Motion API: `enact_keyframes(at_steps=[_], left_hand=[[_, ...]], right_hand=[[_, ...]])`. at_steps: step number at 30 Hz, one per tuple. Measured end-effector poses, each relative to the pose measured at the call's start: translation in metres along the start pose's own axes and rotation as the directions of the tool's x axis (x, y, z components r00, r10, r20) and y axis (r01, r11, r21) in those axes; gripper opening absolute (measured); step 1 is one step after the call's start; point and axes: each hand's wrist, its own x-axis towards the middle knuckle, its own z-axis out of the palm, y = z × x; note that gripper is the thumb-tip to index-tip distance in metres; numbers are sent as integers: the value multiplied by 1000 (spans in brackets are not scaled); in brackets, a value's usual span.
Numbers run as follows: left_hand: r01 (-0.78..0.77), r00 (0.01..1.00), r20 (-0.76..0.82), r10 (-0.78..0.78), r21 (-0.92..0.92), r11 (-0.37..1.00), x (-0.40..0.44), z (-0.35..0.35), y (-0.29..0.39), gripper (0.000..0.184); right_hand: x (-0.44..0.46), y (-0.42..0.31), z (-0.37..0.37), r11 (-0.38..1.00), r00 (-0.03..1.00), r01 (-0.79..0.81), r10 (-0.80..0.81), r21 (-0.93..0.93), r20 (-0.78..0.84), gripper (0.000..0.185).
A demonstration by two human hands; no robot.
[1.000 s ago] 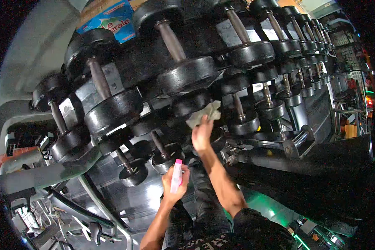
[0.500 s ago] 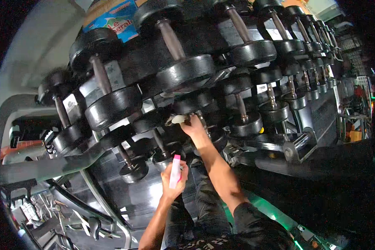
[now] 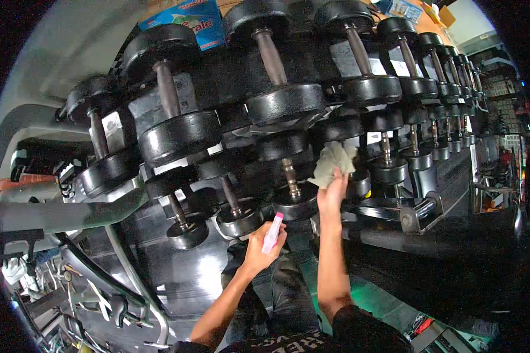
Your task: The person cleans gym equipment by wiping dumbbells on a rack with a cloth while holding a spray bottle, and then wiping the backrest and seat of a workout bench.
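Observation:
My left hand (image 3: 265, 246) is closed around a spray bottle (image 3: 271, 234), whose white top and pink nozzle tip show from above; its lower part is hidden in the hand. Pale, crumpled cloth (image 3: 334, 163) is gripped in my right hand (image 3: 334, 191). The cloth lies over the handle area of a black dumbbell (image 3: 343, 128) on the lower row of the rack, hiding its handle. Just left of it rests another lower-row dumbbell (image 3: 294, 207) with a metal handle, above and in front of my left hand.
Larger black dumbbells (image 3: 285, 105) line the upper row. A blue box (image 3: 206, 26) stands behind them. At the lower right of the rack is a metal bar end (image 3: 415, 217). Gym machine frames (image 3: 123, 270) stand on the left.
My right hand has moved right with the cloth, from one lower-row dumbbell to the neighbouring one. My left hand has shifted slightly right and up with the spray bottle. The view has shifted.

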Motion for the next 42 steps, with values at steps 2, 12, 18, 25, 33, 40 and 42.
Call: enact_keyframes(at_steps=[2, 12, 18, 25, 33, 40, 42], left_hand=[[10, 1000, -22, -10, -17, 1000, -1, 2, 1, 14], [-5, 990, -142, -16, -147, 989, -26, -17, -17, 12], [-18, 978, -206, 8, -43, 999, -24, -26, -4, 14], [31, 990, -134, -35, -39, 999, -18, -12, -10, 13], [89, 993, -67, -92, -53, 995, 3, 10, -16, 16], [-29, 994, -107, 34, 49, 998, 20, 25, -20, 17], [161, 986, -51, -156, 99, 982, 25, 26, -21, 19]], right_hand=[[13, 28, 9, 997, 999, -8, 6, -74, -31, 38], [-62, 107, 57, 596, 887, 435, -411, -674, 209, 49], [-85, 121, 5, 935, 901, -239, 314, -261, 300, 44], [-101, 28, -66, 804, 792, -595, 587, -6, 167, 56], [-86, -4, -90, 911, 939, -344, 326, 227, 111, 57], [-99, -25, -55, 783, 860, -444, 234, 436, 454, 66], [-101, -26, -56, 794, 846, -452, 236, 407, 478, 66]])
